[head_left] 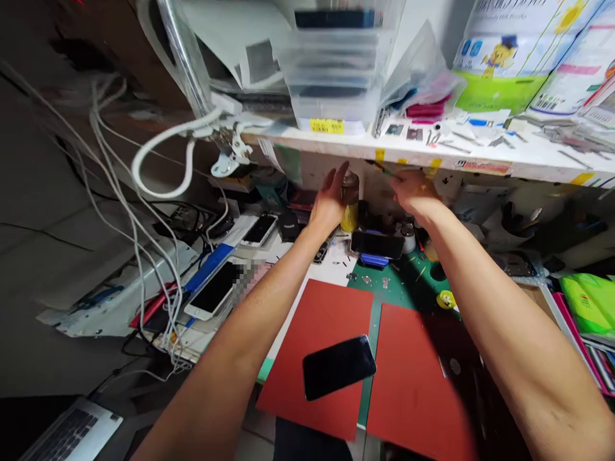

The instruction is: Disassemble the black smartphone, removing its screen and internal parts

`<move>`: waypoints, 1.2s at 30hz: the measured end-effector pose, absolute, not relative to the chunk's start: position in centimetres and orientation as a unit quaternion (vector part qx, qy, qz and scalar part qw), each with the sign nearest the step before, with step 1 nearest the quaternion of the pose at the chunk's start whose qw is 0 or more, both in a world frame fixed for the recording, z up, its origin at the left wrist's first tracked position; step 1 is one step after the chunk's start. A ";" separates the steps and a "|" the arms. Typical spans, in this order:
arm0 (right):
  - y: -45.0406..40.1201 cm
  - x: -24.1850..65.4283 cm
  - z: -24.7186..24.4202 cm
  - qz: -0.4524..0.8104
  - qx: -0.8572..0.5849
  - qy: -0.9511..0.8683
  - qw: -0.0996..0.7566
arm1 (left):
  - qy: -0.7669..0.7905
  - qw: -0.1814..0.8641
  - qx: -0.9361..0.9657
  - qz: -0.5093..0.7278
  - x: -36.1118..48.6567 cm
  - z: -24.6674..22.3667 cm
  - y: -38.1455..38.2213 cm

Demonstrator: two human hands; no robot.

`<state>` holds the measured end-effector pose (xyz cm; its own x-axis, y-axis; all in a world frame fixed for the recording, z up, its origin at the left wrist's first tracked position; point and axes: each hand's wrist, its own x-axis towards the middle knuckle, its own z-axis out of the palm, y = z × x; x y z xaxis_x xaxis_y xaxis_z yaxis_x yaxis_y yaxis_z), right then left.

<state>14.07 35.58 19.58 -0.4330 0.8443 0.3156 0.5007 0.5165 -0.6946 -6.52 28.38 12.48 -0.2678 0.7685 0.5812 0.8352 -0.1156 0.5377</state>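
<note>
My left hand (pixel 329 200) reaches under the shelf, its fingers apart and raised beside a bottle with a yellow label (pixel 350 214). Whether the fingertips touch the bottle is hard to see. Farther right, my right hand (pixel 416 189) is closed around a slim, dark-tipped tool (pixel 384 169) just below the shelf edge; its exact kind is blurred. Below my arms a black-screened smartphone (pixel 339 367) lies at a slant on the left red mat (pixel 331 307). A second red mat (pixel 413 365) lies to its right.
A white shelf (pixel 480 144) with clear boxes (pixel 336 70) overhangs the bench. Another dark phone (pixel 377 244) stands on a blue holder behind small parts on a green mat (pixel 408 282). White cables (pixel 139 243) hang at left near a white phone (pixel 216 291). A laptop (pixel 72 435) sits lower left.
</note>
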 end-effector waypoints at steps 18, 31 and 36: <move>-1.0 32.8 0.7 0.202 -0.413 -0.845 0.273 | -0.653 -0.093 -0.712 -0.243 4.2 0.5 -4.3; -0.9 32.1 1.0 0.176 -0.405 -0.866 0.235 | -0.650 -0.105 -0.700 -0.277 4.3 0.5 -4.3; -1.1 31.9 1.0 0.160 -0.419 -0.864 0.228 | -0.648 -0.105 -0.700 -0.280 4.3 0.3 -4.3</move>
